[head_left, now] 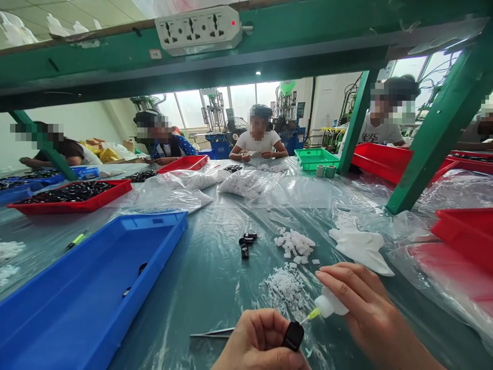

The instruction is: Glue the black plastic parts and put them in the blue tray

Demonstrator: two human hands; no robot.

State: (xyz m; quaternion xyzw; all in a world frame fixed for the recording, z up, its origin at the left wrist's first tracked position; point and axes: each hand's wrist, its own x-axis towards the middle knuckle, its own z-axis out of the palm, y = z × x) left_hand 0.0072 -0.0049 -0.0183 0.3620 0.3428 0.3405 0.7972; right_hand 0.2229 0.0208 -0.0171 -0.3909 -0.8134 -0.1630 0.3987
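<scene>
Between the thumb and fingers of my left hand is a small glossy black part. My right hand grips a white squeeze bottle with a yellow-green needle tip. The needle meets the edge of the black part, or comes very close to it. Tweezers lie left of my left hand, partly hidden behind it. Beyond my hands are a heap of tiny white pieces and a heap of larger white pieces. A few black parts lie left of these heaps.
A large blue tray with a few black parts fills the left. A white cloth and red trays are on the right. A green shelf frame with a power strip crosses above. Several people sit across the plastic-covered table.
</scene>
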